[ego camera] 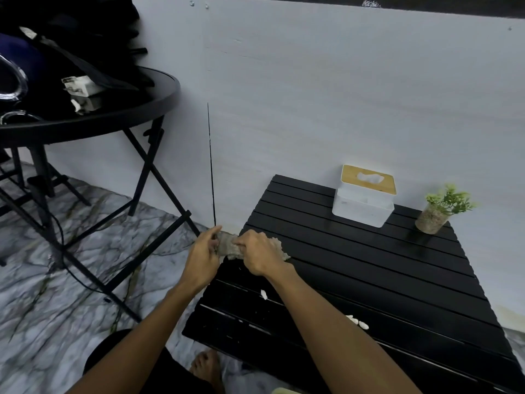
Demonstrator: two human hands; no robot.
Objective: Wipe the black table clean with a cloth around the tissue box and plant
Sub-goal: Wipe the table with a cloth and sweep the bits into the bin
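Both hands at the left edge of the black table (pixel 355 268), bunching a beige cloth (pixel 227 247) between them. Left hand (pixel 203 253) just off the table's side, above the marble floor (pixel 56 294), fingers curled and closed on the cloth's left end, thumb up at the top. Right hand (pixel 258 255) over the table's edge, knuckles up, fingers folded down and clamped on the cloth's other end, a ragged bit of fabric poking out past the knuckles and touching the slats. Tissue box (pixel 363 199), white with a wooden lid and a tissue showing in the slot, standing toward the far side of the slatted top, near the wall (pixel 312 95). Small green plant (pixel 441 210) in a clear pot just to the right of the box, apart from it, by the far right corner. White crumbs (pixel 264 294) scattered on the near slats, some under the right forearm, more at (pixel 358 322). Round black table (pixel 119 109) to the left, well apart, cluttered with dark items too dim to name. Bare foot (pixel 207 368) on the floor at the bottom
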